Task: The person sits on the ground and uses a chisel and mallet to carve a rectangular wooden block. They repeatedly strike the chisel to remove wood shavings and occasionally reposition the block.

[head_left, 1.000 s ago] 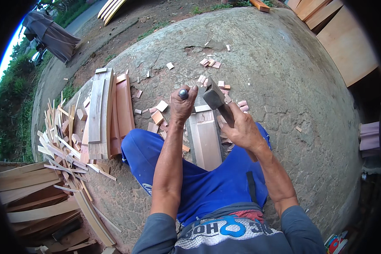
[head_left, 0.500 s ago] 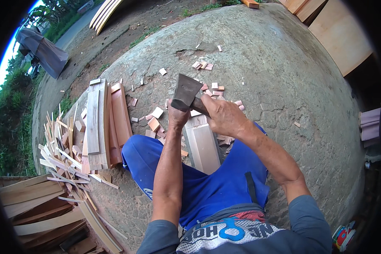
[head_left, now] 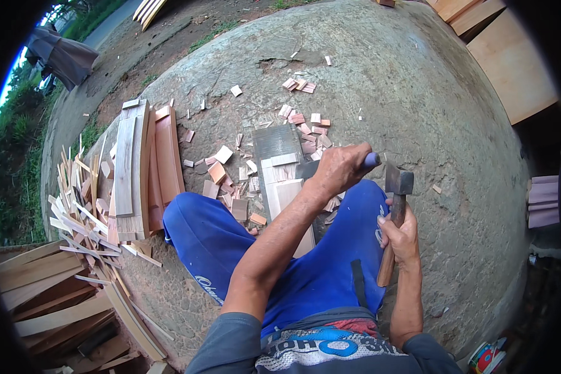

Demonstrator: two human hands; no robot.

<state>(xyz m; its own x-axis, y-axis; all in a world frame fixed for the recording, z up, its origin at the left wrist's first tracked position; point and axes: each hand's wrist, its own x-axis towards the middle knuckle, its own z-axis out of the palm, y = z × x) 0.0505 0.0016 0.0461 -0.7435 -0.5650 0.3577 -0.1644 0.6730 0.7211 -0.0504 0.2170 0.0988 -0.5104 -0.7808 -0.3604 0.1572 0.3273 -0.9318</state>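
Observation:
My left hand (head_left: 344,167) reaches across and is closed on a chisel with a purple-blue handle (head_left: 371,160). Its dark flat blade points left, toward the pale wooden board between my knees (head_left: 285,194); I cannot tell whether it touches the wood. A small pale wood piece (head_left: 285,159) lies across the board's upper part. Under the board is a dark grey plank (head_left: 274,142). By my right knee, my right hand (head_left: 402,235) grips the wooden handle of a hatchet (head_left: 399,181), its dark metal head up.
Small cut wood blocks (head_left: 223,154) lie scattered around the board on the rough concrete (head_left: 455,124). Left of my knee stand stacked boards (head_left: 133,165), beside a heap of thin offcuts (head_left: 84,209). Longer planks (head_left: 43,274) fill the lower left. A large wooden panel (head_left: 511,68) stands at upper right.
The hatchet has gone from above the board to beside my right knee, in my right hand. My left hand has moved right, and the chisel now shows in it.

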